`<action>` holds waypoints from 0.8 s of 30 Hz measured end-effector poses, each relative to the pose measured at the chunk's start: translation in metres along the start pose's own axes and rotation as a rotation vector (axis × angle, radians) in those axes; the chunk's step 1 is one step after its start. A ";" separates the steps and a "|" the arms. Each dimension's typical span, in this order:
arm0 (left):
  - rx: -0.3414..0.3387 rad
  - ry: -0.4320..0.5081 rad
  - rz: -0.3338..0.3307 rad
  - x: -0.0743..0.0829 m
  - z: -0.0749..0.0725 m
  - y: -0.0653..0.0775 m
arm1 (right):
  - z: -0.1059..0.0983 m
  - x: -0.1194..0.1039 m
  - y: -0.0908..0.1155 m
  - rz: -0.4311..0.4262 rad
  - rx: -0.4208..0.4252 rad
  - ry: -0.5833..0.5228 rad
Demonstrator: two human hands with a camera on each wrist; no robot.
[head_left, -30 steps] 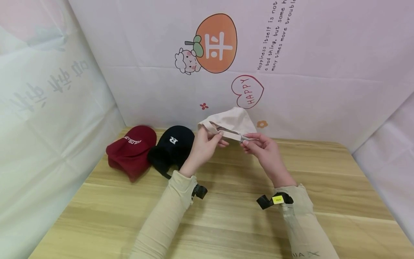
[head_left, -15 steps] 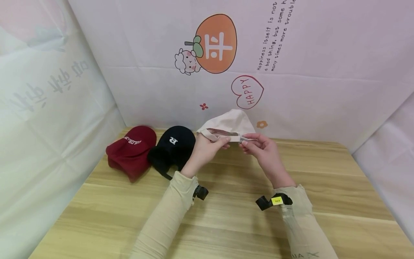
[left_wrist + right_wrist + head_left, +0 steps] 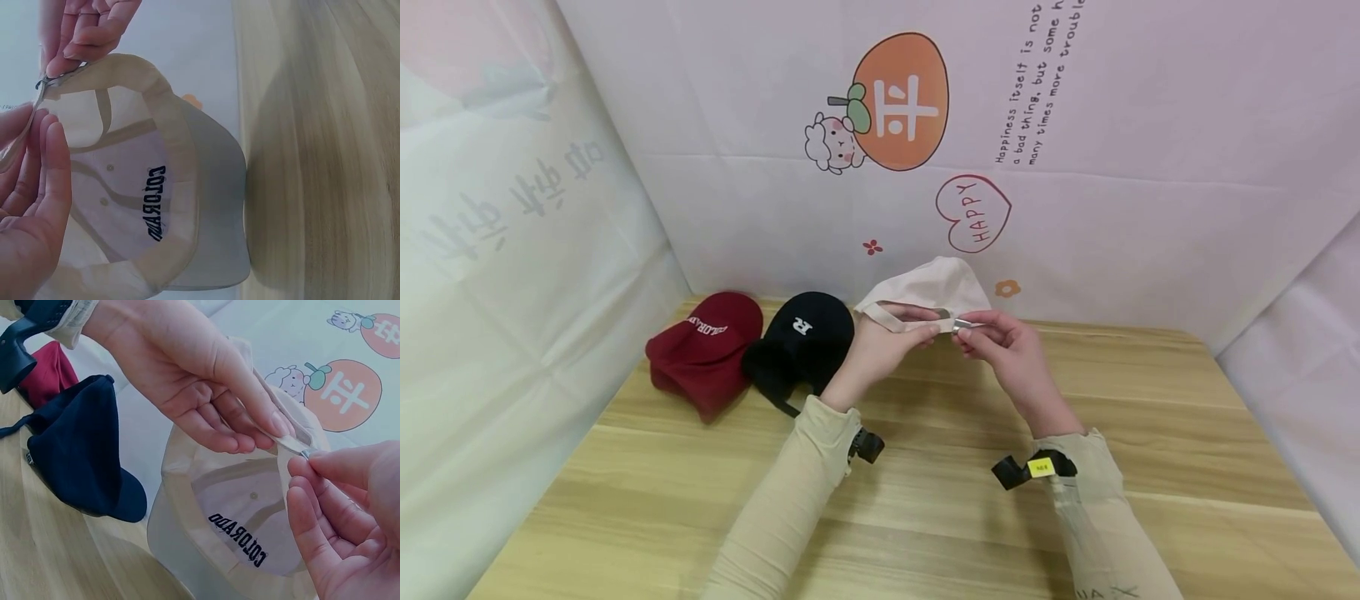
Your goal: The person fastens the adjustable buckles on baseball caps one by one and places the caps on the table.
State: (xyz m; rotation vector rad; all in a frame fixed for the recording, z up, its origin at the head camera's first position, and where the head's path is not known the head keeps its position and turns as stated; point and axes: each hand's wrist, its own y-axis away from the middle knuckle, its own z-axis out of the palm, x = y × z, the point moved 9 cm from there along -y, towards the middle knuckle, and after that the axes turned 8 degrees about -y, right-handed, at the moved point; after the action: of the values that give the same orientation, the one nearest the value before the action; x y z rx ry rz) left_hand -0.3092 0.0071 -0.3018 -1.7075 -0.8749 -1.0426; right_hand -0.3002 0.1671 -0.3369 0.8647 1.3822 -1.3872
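Left hand (image 3: 880, 346) closer to the right hand (image 3: 1013, 346) than a second ago, bare strap (image 3: 947, 326) between the hands now shorter, cream cap (image 3: 936, 284) beyond them sitting slightly lower, more left fingers showing above the strap

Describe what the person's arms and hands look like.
Left hand and right hand are bare. Left sleeve and right sleeve are beige, with dark markings low on the right one. Left camera and right camera are black and wrist-worn; a yellow label sits beside the right one.
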 end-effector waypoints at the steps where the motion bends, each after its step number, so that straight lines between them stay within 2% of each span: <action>1: 0.003 0.000 0.001 0.000 0.000 0.000 | 0.000 0.000 0.000 0.000 0.003 0.006; 2: 0.003 0.003 0.004 0.000 0.000 0.000 | 0.000 0.000 0.000 -0.001 0.006 0.014; 9: 0.001 -0.010 0.007 -0.031 0.001 -0.011 | 0.001 -0.001 0.002 0.003 0.017 0.051; 16: -0.039 -0.044 0.006 -0.027 0.004 -0.011 | 0.000 0.000 0.002 0.007 0.003 0.069; 24: -0.049 -0.043 0.001 -0.027 0.006 -0.013 | 0.002 0.000 0.002 0.006 -0.017 0.097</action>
State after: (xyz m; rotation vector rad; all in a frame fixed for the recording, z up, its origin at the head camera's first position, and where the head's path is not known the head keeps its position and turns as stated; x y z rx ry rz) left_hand -0.3295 0.0146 -0.3231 -1.7769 -0.8827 -1.0372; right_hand -0.2983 0.1656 -0.3369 0.9354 1.4618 -1.3424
